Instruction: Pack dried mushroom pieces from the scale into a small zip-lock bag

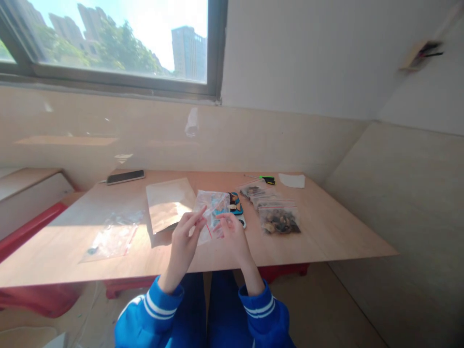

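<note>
Both hands, left hand point(184, 237) and right hand point(234, 234), pinch 1 small clear red-striped zip bag point(212, 212) above the wooden table's point(326, 232) near edge; advise even fingertip grip along the seal.

No legible text, label, brand, number or sign anywhere.

Low wooden table point(326, 232) on red supports. Lying on its top, from left to right: an empty clear zip bag point(114, 237); a dark phone point(125, 177) at the far edge; a tan sheet point(168, 203); a blue-and-black object point(236, 204); filled zip bags point(279, 220); a green-handled tool point(268, 180); a white paper point(292, 181).
</note>
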`<state>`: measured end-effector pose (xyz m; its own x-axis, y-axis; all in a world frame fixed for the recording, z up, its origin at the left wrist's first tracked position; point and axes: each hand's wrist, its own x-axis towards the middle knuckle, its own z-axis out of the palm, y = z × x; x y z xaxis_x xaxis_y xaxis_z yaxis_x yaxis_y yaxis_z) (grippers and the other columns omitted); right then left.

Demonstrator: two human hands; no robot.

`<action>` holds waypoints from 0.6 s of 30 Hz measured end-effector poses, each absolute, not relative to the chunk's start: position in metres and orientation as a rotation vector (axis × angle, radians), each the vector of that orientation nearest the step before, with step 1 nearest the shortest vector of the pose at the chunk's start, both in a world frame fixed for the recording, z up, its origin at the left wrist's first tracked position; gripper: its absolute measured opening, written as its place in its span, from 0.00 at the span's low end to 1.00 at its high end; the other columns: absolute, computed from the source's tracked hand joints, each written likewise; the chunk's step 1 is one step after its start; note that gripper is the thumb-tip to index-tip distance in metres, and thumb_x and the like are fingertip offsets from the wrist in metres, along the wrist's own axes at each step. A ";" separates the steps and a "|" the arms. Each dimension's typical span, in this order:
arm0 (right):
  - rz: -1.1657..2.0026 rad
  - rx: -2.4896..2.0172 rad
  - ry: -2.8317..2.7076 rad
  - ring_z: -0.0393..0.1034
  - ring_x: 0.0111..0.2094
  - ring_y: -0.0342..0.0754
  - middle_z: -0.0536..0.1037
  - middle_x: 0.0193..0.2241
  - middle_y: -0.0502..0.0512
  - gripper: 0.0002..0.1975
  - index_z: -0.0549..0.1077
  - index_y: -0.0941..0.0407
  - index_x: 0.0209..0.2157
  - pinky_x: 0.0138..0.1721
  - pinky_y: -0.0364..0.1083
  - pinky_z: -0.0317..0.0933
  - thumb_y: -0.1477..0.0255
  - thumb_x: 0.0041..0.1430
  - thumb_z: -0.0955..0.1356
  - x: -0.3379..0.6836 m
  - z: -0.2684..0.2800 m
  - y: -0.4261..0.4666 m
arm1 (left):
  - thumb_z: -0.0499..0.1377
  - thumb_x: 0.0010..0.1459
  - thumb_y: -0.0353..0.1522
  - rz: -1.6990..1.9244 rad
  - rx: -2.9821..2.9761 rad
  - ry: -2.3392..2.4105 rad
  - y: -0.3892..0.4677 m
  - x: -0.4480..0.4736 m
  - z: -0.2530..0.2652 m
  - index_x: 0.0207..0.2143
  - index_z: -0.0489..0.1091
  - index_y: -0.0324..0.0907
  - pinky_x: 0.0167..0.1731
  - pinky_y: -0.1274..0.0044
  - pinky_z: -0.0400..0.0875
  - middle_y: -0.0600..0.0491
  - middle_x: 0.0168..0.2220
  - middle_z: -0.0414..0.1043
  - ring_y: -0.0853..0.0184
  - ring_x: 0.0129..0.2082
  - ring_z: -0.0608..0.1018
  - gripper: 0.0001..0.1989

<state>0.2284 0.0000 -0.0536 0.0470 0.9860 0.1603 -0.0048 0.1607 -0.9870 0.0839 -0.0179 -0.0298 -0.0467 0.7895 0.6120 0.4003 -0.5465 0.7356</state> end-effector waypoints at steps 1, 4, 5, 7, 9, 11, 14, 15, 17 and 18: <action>1.063 -1.151 -1.242 0.74 0.27 0.48 0.75 0.26 0.52 0.17 0.68 0.55 0.37 0.27 0.45 0.68 0.55 0.59 0.63 0.235 -0.055 0.001 | 0.55 0.61 0.36 1.633 1.838 1.315 -0.015 0.081 -0.031 0.50 0.72 0.49 0.34 0.76 0.70 0.53 0.34 0.70 0.69 0.33 0.74 0.16; 1.051 -1.175 -1.422 0.75 0.33 0.49 0.77 0.29 0.54 0.20 0.70 0.55 0.39 0.34 0.47 0.69 0.53 0.62 0.59 0.253 -0.052 0.002 | 0.56 0.60 0.39 1.662 1.669 1.460 -0.006 0.070 -0.027 0.47 0.74 0.48 0.33 0.77 0.69 0.53 0.35 0.69 0.68 0.33 0.73 0.15; 1.016 -1.160 -1.529 0.75 0.38 0.50 0.78 0.35 0.56 0.21 0.71 0.55 0.41 0.40 0.48 0.69 0.54 0.63 0.58 0.258 -0.048 0.004 | 0.56 0.60 0.40 1.675 1.644 1.481 -0.004 0.067 -0.025 0.45 0.75 0.48 0.32 0.77 0.69 0.53 0.35 0.69 0.68 0.33 0.72 0.14; 0.853 -1.157 -1.729 0.69 0.52 0.51 0.75 0.48 0.58 0.20 0.70 0.53 0.48 0.53 0.51 0.62 0.56 0.65 0.58 0.267 -0.042 0.014 | 0.57 0.59 0.41 1.722 1.653 1.505 0.001 0.063 -0.019 0.42 0.77 0.46 0.32 0.76 0.69 0.53 0.34 0.68 0.68 0.33 0.72 0.14; 0.620 -1.228 -1.861 0.58 0.61 0.53 0.67 0.58 0.60 0.22 0.65 0.53 0.56 0.61 0.54 0.52 0.59 0.63 0.62 0.280 -0.041 0.034 | 0.57 0.58 0.42 1.789 1.713 1.538 0.006 0.060 -0.014 0.39 0.77 0.45 0.35 0.73 0.70 0.52 0.34 0.68 0.66 0.35 0.72 0.14; 0.440 -1.338 -1.997 0.47 0.66 0.57 0.56 0.64 0.64 0.29 0.62 0.56 0.60 0.64 0.56 0.44 0.62 0.59 0.67 0.294 -0.048 0.062 | 0.57 0.59 0.41 1.829 1.791 1.567 0.012 0.060 -0.012 0.36 0.77 0.45 0.41 0.69 0.69 0.51 0.37 0.70 0.62 0.40 0.72 0.12; 0.360 -1.472 -2.157 0.40 0.67 0.60 0.47 0.67 0.64 0.33 0.59 0.55 0.62 0.65 0.59 0.41 0.64 0.57 0.69 0.313 -0.067 0.102 | 0.55 0.61 0.39 1.838 1.929 1.529 0.022 0.062 -0.015 0.35 0.75 0.45 0.50 0.64 0.65 0.49 0.43 0.73 0.60 0.48 0.71 0.11; 0.357 -1.491 -2.191 0.39 0.68 0.60 0.47 0.67 0.64 0.34 0.58 0.54 0.63 0.64 0.60 0.41 0.64 0.57 0.69 0.317 -0.073 0.111 | 0.54 0.62 0.38 1.842 1.968 1.502 0.025 0.064 -0.018 0.36 0.74 0.45 0.53 0.63 0.64 0.49 0.44 0.73 0.59 0.50 0.71 0.11; 0.358 -1.500 -2.232 0.40 0.67 0.59 0.48 0.67 0.63 0.34 0.58 0.53 0.63 0.64 0.59 0.42 0.65 0.57 0.69 0.321 -0.083 0.124 | 0.51 0.64 0.37 1.833 1.985 1.443 0.030 0.069 -0.025 0.38 0.71 0.44 0.56 0.61 0.61 0.47 0.48 0.73 0.60 0.55 0.69 0.11; 0.357 -1.494 -2.239 0.42 0.67 0.59 0.49 0.67 0.64 0.33 0.58 0.54 0.63 0.64 0.59 0.43 0.65 0.57 0.69 0.321 -0.086 0.127 | 0.49 0.65 0.36 1.813 1.954 1.422 0.032 0.073 -0.030 0.40 0.69 0.43 0.57 0.61 0.60 0.46 0.51 0.71 0.60 0.58 0.67 0.11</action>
